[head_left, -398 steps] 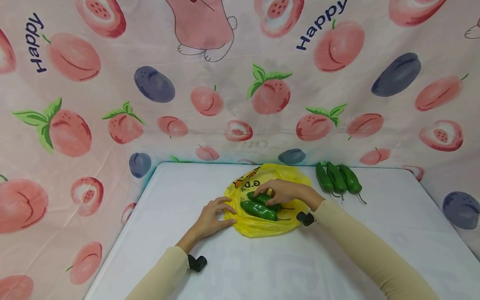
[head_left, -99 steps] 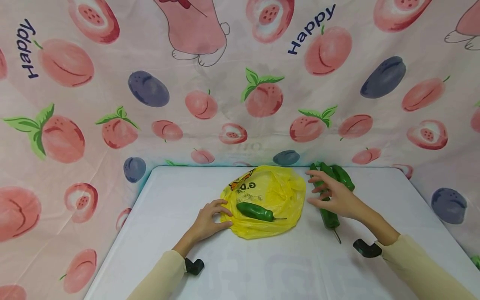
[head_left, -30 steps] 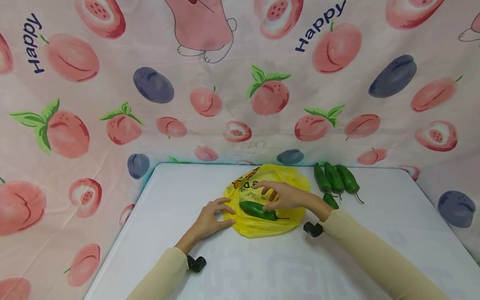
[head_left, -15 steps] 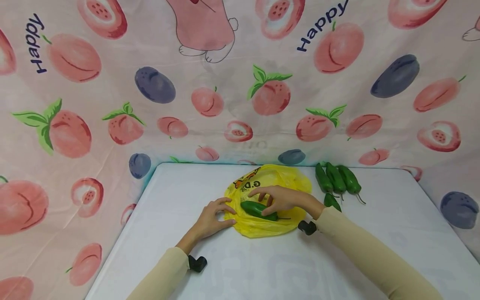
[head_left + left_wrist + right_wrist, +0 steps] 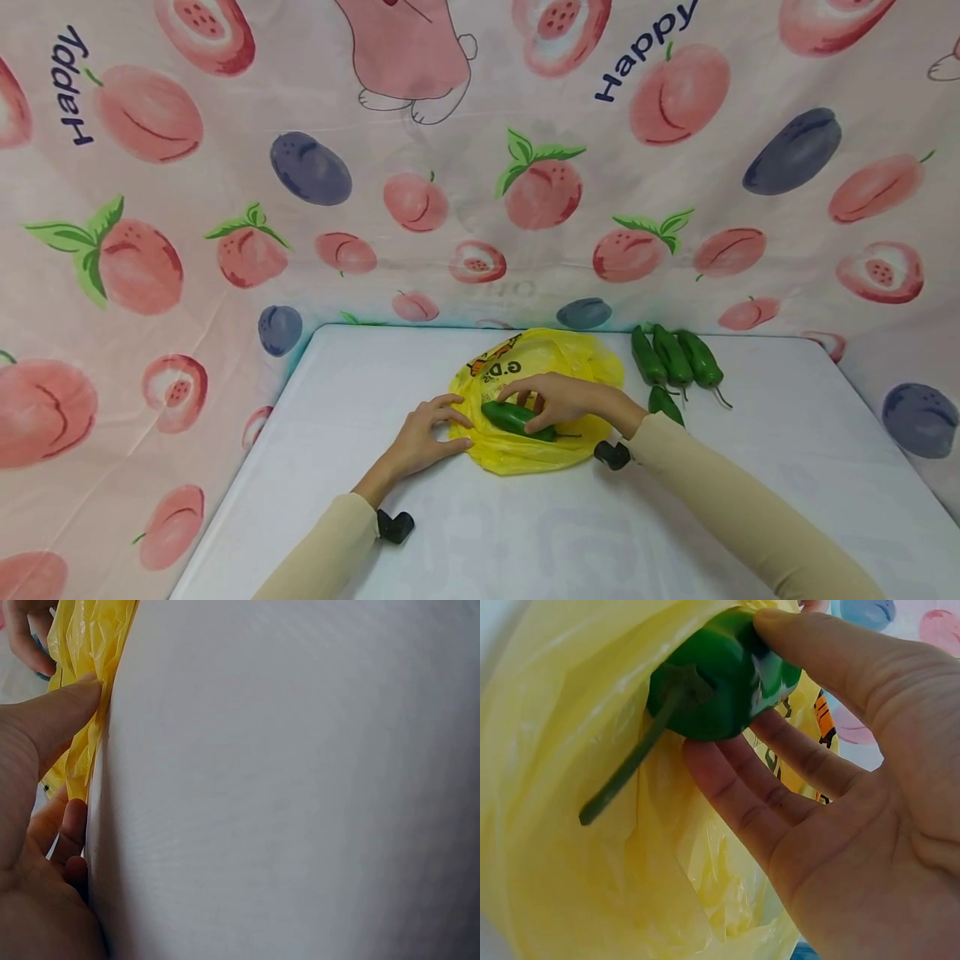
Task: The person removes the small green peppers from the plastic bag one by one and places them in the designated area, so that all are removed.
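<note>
A yellow plastic bag (image 5: 581, 354) with printed lettering lies flattened on the white table. On it rests a glossy green chili pepper (image 5: 504, 415), its stem to the right. My right hand (image 5: 566, 397) pinches this pepper from above; in the right wrist view the thumb is on one side and the fingers on the other, near the stem (image 5: 622, 780). My left hand (image 5: 417, 437) holds the bag's left edge with curved fingers and thumb. The left wrist view shows the crumpled edge (image 5: 90, 645) between them.
Three green peppers (image 5: 672, 358) lie side by side at the back right of the table (image 5: 375, 367). Another pepper (image 5: 663, 405) lies in front of them, partly hidden by the right sleeve. A fruit-printed cloth (image 5: 480, 183) hangs behind the table.
Earlier, two peppers lay on the bag; one now lies before the row of three. My right hand has come back over the bag and closed onto the remaining pepper. The left hand stays put.
</note>
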Demonstrator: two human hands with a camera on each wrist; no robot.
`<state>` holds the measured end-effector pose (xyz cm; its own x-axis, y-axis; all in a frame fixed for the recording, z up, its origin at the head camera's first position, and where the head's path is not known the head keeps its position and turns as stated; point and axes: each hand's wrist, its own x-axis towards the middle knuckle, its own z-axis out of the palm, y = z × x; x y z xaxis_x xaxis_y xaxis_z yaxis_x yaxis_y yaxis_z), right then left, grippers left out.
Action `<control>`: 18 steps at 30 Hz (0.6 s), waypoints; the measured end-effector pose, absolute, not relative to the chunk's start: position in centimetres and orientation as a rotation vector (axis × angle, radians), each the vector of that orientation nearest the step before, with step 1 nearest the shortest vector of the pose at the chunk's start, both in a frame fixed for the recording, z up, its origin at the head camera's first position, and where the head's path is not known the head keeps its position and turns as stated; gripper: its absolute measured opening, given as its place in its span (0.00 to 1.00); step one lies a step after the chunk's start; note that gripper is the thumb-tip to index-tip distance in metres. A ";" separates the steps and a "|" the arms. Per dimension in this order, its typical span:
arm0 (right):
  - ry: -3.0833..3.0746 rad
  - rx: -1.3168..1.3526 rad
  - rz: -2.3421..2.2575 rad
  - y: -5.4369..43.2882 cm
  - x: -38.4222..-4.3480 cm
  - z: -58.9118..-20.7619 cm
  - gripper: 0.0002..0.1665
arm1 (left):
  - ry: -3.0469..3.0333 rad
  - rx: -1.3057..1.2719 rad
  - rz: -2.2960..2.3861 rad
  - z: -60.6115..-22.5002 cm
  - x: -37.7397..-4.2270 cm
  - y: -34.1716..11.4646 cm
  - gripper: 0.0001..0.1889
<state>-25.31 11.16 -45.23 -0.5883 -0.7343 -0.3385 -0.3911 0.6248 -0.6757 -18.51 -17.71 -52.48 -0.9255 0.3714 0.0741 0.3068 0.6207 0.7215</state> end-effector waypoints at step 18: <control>2.265 -0.933 -0.688 11.1 -25.2 -45.2 0.28 | 2.752 0.587 1.204 -52.4 -18.5 -17.7 0.11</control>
<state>-25.20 11.05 -45.19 -0.5809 -0.7485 -0.3198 -0.4444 0.6208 -0.6458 -18.50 -17.68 -52.44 -0.9232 0.3764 0.0779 0.3127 0.6175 0.7217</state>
